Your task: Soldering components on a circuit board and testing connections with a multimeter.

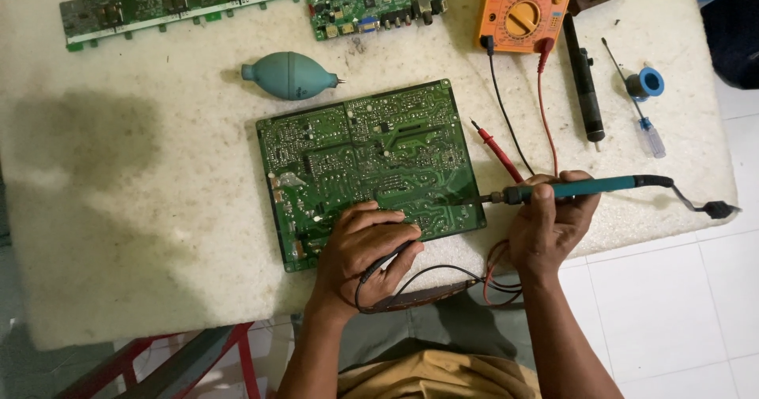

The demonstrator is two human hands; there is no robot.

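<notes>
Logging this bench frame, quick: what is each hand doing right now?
Left hand: closed on a black probe, resting on the green circuit board.
Right hand: closed on the teal soldering iron.

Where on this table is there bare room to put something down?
The widest bare patch is the table's left side, left of the big green circuit board and below the long board. A smaller strip lies between the blower bulb and that long board. The right side is crowded: orange meter, its leads, screwdriver, solder reel, both hands.
</notes>
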